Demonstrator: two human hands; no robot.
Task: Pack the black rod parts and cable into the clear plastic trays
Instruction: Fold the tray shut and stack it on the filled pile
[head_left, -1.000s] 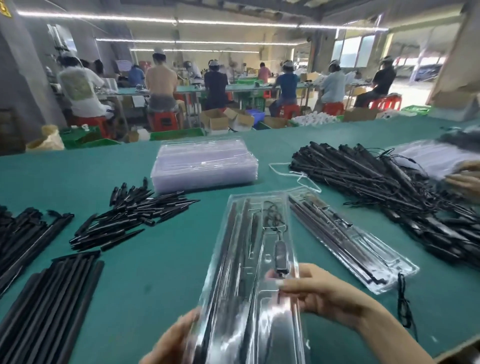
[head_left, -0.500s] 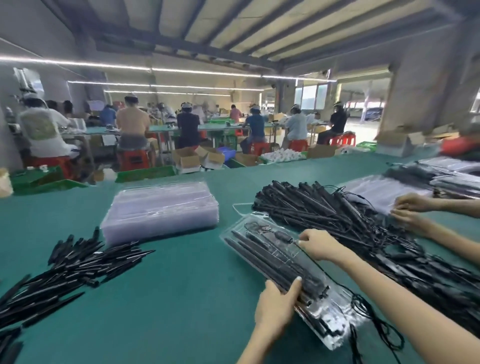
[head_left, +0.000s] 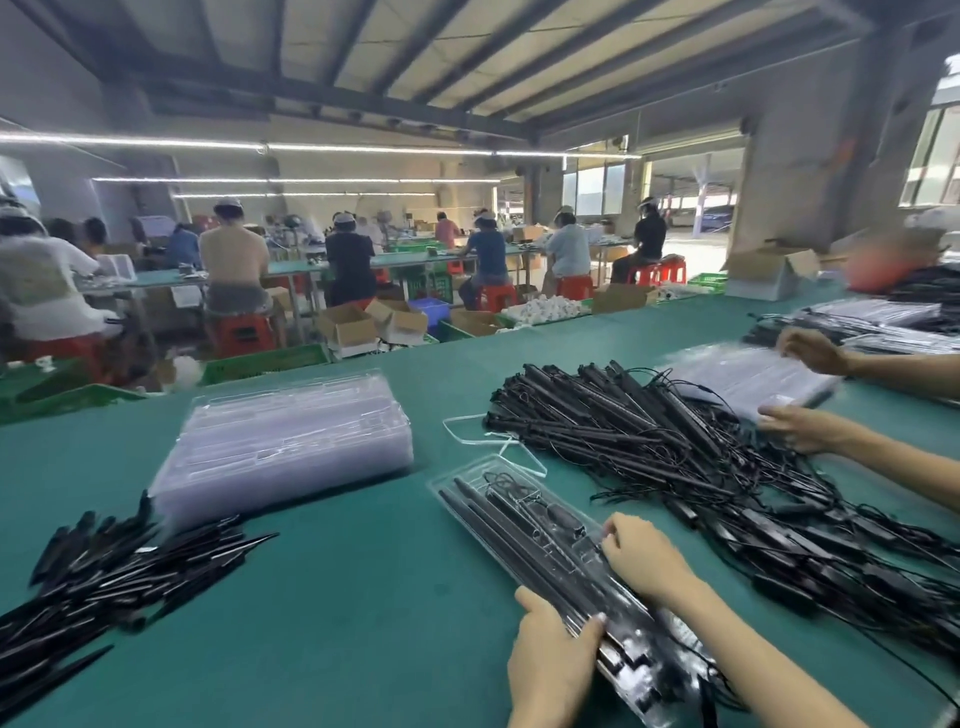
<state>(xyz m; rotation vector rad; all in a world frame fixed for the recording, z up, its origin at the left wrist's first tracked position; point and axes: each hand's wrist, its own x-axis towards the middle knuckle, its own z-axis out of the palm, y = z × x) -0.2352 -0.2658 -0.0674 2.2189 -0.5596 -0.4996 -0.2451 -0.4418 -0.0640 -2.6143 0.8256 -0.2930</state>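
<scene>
Both hands — left (head_left: 550, 670), right (head_left: 644, 561) — grip a filled clear tray (head_left: 524, 540) on the green table (head_left: 363, 597).

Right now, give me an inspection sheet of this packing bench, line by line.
Surface: green table, flat, covered in stock.
Job's things: filled clear tray lies diagonally, black rods and a coiled cable inside; stack of empty trays behind it; pile of rods with cables to the right.
Clutter: loose black pointed parts at left; white strap loop beside the pile.
Hands: left hand grips the tray's near edge; right hand, fingers curled, works at its right edge.
Cables: thin black leads tangled through the pile, some trailing toward the table's near edge.
Surroundings: another person's hands handle trays at right; seated workers and cartons beyond.
</scene>
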